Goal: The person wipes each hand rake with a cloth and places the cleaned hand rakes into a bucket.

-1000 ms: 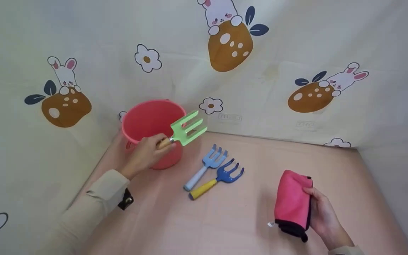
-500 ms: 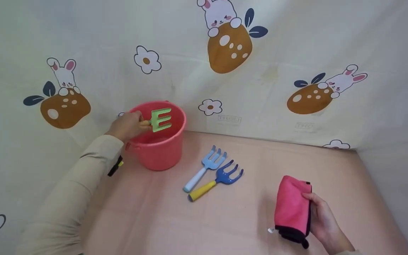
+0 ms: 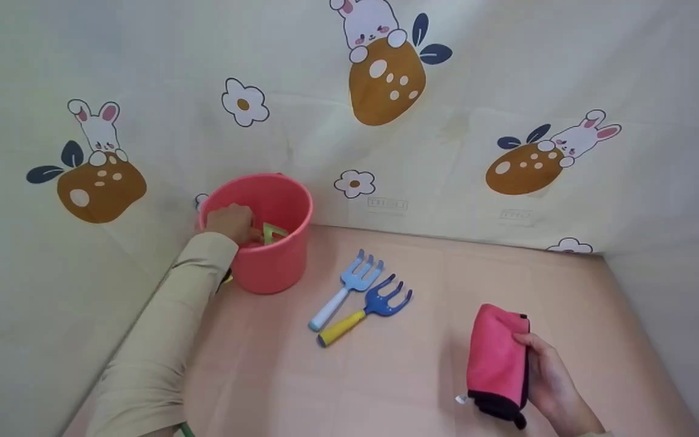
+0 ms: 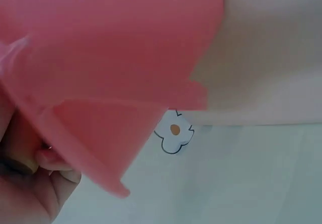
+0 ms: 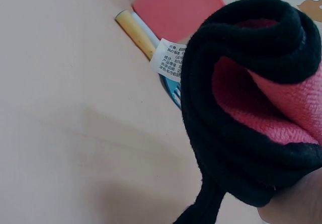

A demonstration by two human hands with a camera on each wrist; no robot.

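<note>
My left hand (image 3: 231, 223) reaches down inside the pink bucket (image 3: 270, 267), its fingers round the wooden handle (image 4: 22, 143) of a small garden fork. Of that green hand fork (image 3: 273, 233), only part of the head shows above the bucket's near rim. My right hand (image 3: 553, 379) grips a folded pink towel (image 3: 495, 358) with black edging, held over the surface at the right. In the right wrist view the towel's rolled black edge (image 5: 201, 118) fills much of the picture, with a white label (image 5: 168, 60) sticking out.
A light blue hand rake (image 3: 349, 285) and a blue one with a yellow handle (image 3: 349, 325) lie side by side right of the bucket. Behind them rises a cloth wall (image 3: 434, 152) printed with rabbits and flowers. Another wall stands close to the bucket's left.
My left hand has carried the green fork left over the bucket, then lowered it inside. The right hand keeps holding the towel in nearly the same place.
</note>
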